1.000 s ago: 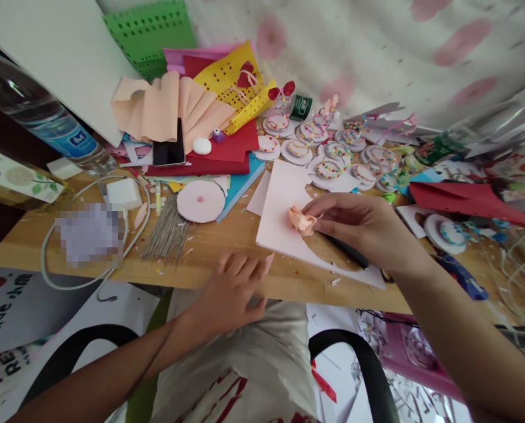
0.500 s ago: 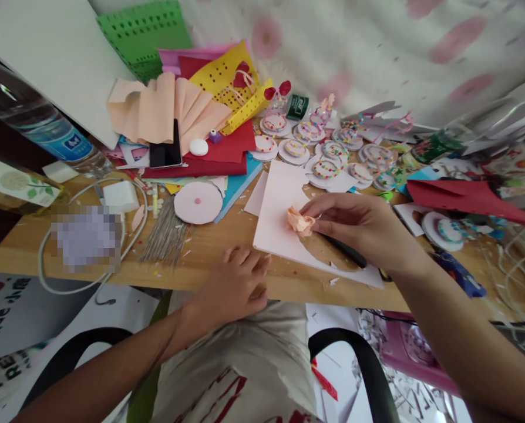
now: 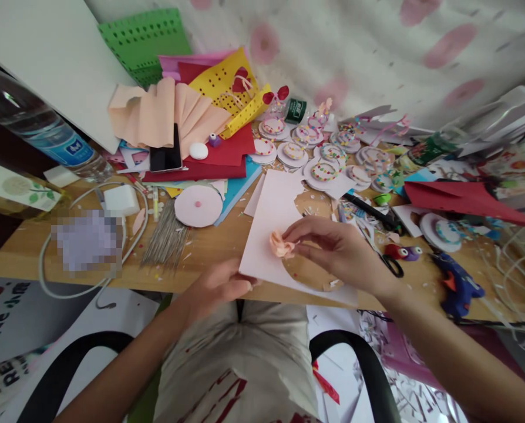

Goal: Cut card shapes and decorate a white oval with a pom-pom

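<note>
My right hand (image 3: 337, 249) pinches a small crumpled peach paper flower (image 3: 280, 245) over a pale pink sheet (image 3: 269, 226) that has round holes cut from it. My left hand (image 3: 216, 288) grips the near left corner of that pink sheet at the wooden table's front edge (image 3: 157, 282). The sheet lies partly over the table edge, toward my lap.
A pink foam disc (image 3: 198, 205) and a bundle of thin wires (image 3: 165, 238) lie left of the sheet. Several decorated paper discs (image 3: 324, 170), scissors (image 3: 392, 258), a blue glue gun (image 3: 458, 288), a phone (image 3: 166, 155), coloured paper sheets (image 3: 218, 88) and a water bottle (image 3: 37, 126) crowd the table.
The pink sheet has been pulled toward me and to the left. My left hand closed on its corner, and my right hand with the flower came nearer, uncovering scissors and a pen.
</note>
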{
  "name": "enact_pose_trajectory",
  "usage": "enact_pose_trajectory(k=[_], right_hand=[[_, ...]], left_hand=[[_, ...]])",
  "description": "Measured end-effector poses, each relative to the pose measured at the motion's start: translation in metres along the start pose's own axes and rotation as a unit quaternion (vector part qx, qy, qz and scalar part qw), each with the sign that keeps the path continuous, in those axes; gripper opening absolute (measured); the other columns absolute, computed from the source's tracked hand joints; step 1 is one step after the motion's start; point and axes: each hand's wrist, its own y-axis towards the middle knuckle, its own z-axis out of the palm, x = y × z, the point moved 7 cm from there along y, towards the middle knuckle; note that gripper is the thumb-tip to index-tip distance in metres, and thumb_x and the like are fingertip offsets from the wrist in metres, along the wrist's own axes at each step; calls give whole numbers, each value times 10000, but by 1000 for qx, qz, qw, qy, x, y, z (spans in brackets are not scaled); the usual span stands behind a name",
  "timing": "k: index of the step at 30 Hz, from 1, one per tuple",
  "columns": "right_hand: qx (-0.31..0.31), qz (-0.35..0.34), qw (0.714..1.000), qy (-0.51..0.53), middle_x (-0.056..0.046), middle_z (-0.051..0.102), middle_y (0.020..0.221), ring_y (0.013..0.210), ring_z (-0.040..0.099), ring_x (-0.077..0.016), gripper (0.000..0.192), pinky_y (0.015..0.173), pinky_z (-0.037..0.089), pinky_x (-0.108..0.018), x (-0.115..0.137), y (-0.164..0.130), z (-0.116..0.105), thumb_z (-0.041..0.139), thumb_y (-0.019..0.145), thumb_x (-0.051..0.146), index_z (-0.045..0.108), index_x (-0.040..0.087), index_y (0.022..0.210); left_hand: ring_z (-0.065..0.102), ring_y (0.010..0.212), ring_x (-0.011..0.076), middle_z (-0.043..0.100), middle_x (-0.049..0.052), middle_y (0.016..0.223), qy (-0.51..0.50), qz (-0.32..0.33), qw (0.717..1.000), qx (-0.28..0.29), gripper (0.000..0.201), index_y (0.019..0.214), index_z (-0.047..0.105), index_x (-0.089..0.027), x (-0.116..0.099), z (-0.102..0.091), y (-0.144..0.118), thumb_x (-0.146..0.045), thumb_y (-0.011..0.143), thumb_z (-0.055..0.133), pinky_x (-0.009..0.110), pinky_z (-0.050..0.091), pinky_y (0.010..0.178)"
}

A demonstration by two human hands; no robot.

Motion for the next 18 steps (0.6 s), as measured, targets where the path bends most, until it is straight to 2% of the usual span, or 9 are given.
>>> enact_pose_trajectory(k=[2,4,6,10,14,18], right_hand=[[20,-32,999,-34,-60,687,942,897,656,-197,84,813,534,-350,4,-4,14,619,880,245,682,228,934],[42,-66,994,-78,-65,678,968,910,649,-203,140,818,531,-357,9,-7,26,619,871,201,662,233,999],[62,-89,987,-122,-83,662,1014,940,641,-213,225,826,531,-364,13,-9,35,619,857,157,636,225,1071],[86,-119,977,-154,-110,640,1048,971,629,-215,221,843,527,-359,16,-12,44,587,858,109,623,189,1060],[62,-133,974,-173,-80,647,951,871,629,-189,209,773,523,-315,12,-13,46,568,821,61,604,183,987],[66,-121,970,-198,-62,652,903,818,622,-172,210,719,501,-278,7,-15,57,550,806,53,593,177,968]], left_hand=[[621,880,223,678,75,942,-76,-36,996,-36,377,938,638,-156,5,0,-8,-497,857,500,332,508,793],[609,837,201,669,60,871,-98,-65,988,-101,356,906,643,-149,7,1,-14,-482,864,525,311,505,781],[596,799,183,652,36,807,-100,-65,982,-145,308,901,651,-149,2,5,-17,-432,868,534,295,503,767],[576,763,172,618,17,758,-94,-38,983,-153,276,861,641,-152,-4,13,-19,-406,867,531,268,488,702],[542,721,161,577,10,724,-86,-50,982,-163,289,759,590,-156,9,14,-22,-418,866,532,256,457,658],[512,661,143,554,-1,665,-107,-70,971,-200,290,692,555,-162,21,17,-23,-415,833,543,239,429,617]])
